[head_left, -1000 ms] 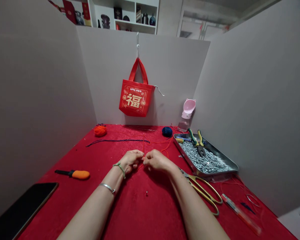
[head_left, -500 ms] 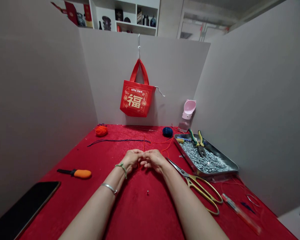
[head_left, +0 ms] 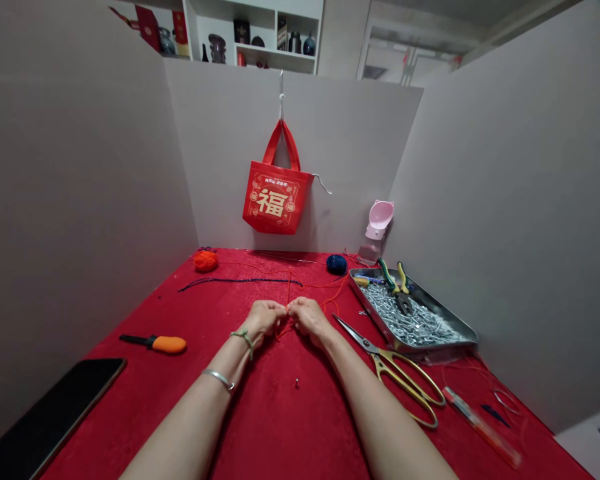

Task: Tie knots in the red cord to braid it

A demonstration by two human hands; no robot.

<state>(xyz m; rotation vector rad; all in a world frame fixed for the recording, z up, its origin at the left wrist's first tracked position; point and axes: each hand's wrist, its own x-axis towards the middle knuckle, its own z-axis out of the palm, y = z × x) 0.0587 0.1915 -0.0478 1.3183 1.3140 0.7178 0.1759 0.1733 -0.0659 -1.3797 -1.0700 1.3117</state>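
Note:
Both hands meet over the middle of the red cloth, fingertips almost touching. My left hand [head_left: 264,318] pinches a thin red cord [head_left: 289,288], and my right hand [head_left: 307,316] pinches the same cord just beside it. The cord runs up and away from the fingers, and a loose bit hangs below them. Whether it is knotted there is too small to tell. Behind the hands lies a dark braided cord [head_left: 240,281]. An orange yarn ball [head_left: 205,261] and a dark blue yarn ball [head_left: 337,265] sit farther back. A small screw [head_left: 297,383] stands between my forearms.
Gold-handled scissors [head_left: 405,380] lie right of my right arm, near a metal tray [head_left: 473,333] of screws with pliers [head_left: 403,293]. A clear-and-red utility knife [head_left: 483,427] is at the right. An orange-handled tool [head_left: 167,344] and a phone [head_left: 55,413] lie left. A red bag [head_left: 275,200] hangs behind.
The fingers of my right hand have drawn in to a tighter pinch, and a slim gap shows between the hands. The view has shifted slightly.

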